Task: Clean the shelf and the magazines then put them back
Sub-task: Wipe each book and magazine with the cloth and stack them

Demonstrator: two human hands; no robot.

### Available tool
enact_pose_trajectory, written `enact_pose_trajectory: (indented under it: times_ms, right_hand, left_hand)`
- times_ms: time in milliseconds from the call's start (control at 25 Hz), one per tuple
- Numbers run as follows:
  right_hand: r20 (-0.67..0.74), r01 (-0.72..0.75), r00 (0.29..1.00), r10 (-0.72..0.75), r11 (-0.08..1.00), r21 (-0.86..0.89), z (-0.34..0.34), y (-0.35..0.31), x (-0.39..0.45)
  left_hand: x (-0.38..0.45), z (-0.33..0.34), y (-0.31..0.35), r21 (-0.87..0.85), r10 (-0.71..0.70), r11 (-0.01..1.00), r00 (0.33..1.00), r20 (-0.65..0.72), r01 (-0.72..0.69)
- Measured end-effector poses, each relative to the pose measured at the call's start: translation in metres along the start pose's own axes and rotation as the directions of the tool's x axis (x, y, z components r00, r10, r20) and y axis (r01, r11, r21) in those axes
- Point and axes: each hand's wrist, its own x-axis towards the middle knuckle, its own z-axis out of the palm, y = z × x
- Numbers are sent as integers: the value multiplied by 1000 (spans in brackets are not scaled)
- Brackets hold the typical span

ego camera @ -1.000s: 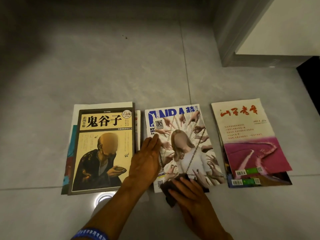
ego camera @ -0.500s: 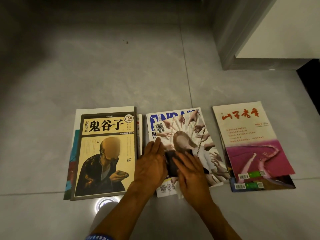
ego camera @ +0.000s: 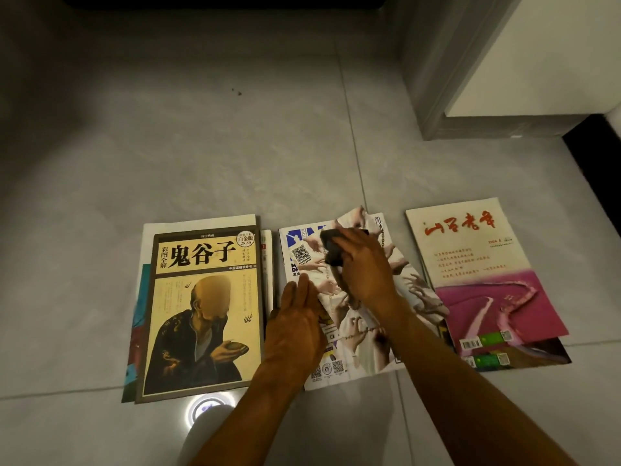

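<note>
Three piles of magazines lie side by side on the grey tiled floor. The middle magazine (ego camera: 356, 351), with many hands on its cover, has my left hand (ego camera: 295, 321) lying flat on its left edge. My right hand (ego camera: 364, 267) presses a dark cloth (ego camera: 331, 248) onto the upper part of that cover, whose top is rucked up. To the left lies a yellow-covered book (ego camera: 205, 307) on top of other magazines. To the right lies a cream and pink magazine (ego camera: 484, 274) over another one.
A grey door frame and white wall (ego camera: 470, 79) stand at the back right, with a dark gap (ego camera: 594, 146) beside them. A dark edge (ego camera: 221, 0) runs along the top. A round light reflection (ego camera: 208, 406) shows on the tile near the yellow book.
My right hand has slid the cloth up the middle magazine's cover from its bottom edge to its top. My left hand has stayed on the left edge.
</note>
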Motion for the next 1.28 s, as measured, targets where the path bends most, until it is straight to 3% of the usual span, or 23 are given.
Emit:
enact_pose_trajectory:
  times_ms: [200,360,680,920,1120,1200,1280]
  right_hand:
    - [-9,-52,999,53,996,70,1,6,-69]
    - [7,-72,997,71,993,98,-9,-1,-168]
    - [13,-184,982,187,974,-135,-19,32,-48]
    - [0,-89,996,92,967,-237,4,24,-123]
    - [-14,86,996,-92,964,-252,42,10,-194]
    - [3,86,996,-88,967,-239,28,5,-175]
    - [11,-22,1000,25,965,-261,9,10,-134]
  left_hand:
    - [-4,7,22,-151,-54,988,991,-121,35]
    - [-5,15,22,-81,-17,997,999,-49,13]
    - [-3,-1,13,57,18,998,999,46,-21]
    - [2,-5,7,48,43,998,996,76,-47]
    - [3,-11,-6,44,94,994,990,109,-99]
    - [2,-15,-1,55,93,993,988,120,-100]
    - [-1,-14,1,69,93,992,988,124,-102]
